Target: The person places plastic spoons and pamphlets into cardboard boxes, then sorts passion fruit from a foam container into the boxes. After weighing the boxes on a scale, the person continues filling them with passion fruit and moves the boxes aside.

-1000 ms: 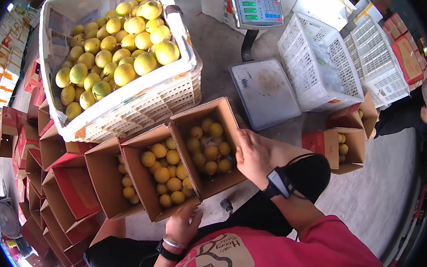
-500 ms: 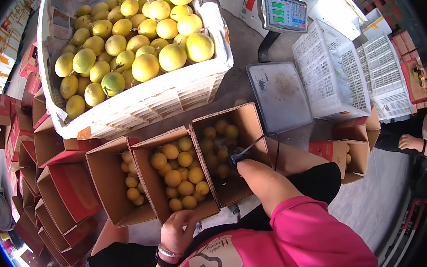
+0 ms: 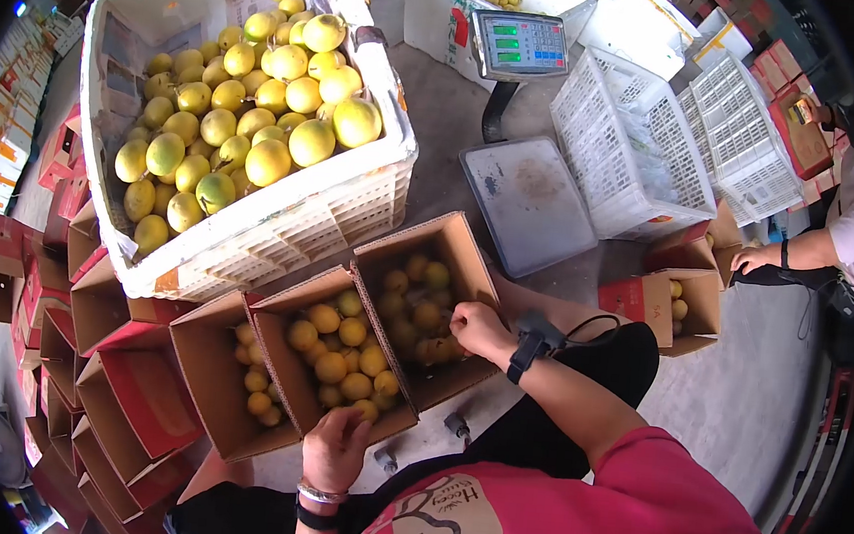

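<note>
My right hand (image 3: 482, 332) is over the near right side of the right cardboard box (image 3: 470, 255), its fingers curled in; anything inside them is hidden. Yellow fruits (image 3: 426, 316) lie low in that box, close under the fingertips. Resting at the front edge of the middle box (image 3: 277, 329), my left hand (image 3: 335, 449) has loosely bent fingers a little apart, with no fruit seen in it. Several yellow fruits (image 3: 331, 367) fill the bottom of the middle box. The left box (image 3: 208, 375) holds fruits along its right side.
A white crate (image 3: 296, 207) heaped with yellow-green fruit stands behind the boxes. Right of it are a scale (image 3: 530, 205) with a lit display (image 3: 520, 45) and white baskets (image 3: 627, 152). Empty cartons (image 3: 152, 386) crowd the left. Another person's arm (image 3: 799, 251) reaches in at right.
My right hand has risen out of the right box's depth to its near right side. My left hand has shifted slightly left. The view has shifted, and the other person's arm shows more.
</note>
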{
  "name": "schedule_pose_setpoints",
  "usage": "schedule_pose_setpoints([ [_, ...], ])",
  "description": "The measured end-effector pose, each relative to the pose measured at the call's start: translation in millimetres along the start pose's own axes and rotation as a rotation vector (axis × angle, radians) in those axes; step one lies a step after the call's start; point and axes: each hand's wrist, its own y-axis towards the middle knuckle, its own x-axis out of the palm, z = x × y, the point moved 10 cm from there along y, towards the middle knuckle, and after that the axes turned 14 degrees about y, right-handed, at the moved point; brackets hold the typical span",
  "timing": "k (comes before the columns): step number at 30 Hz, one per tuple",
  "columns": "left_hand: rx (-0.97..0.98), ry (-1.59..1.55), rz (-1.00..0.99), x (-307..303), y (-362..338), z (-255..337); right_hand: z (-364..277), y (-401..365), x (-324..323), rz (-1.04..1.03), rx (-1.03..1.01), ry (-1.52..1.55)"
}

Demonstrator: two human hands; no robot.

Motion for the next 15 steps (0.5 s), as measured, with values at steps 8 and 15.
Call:
schedule_pose_setpoints([
  [8,0.053,0.108,-0.070,20,-14,22,60,59,95,-0.296,-0.364,-0.604],
  [15,0.018,0.207,-0.064,8,-10,7,-50,-27,82,-0.802,-0.339,-0.708],
])
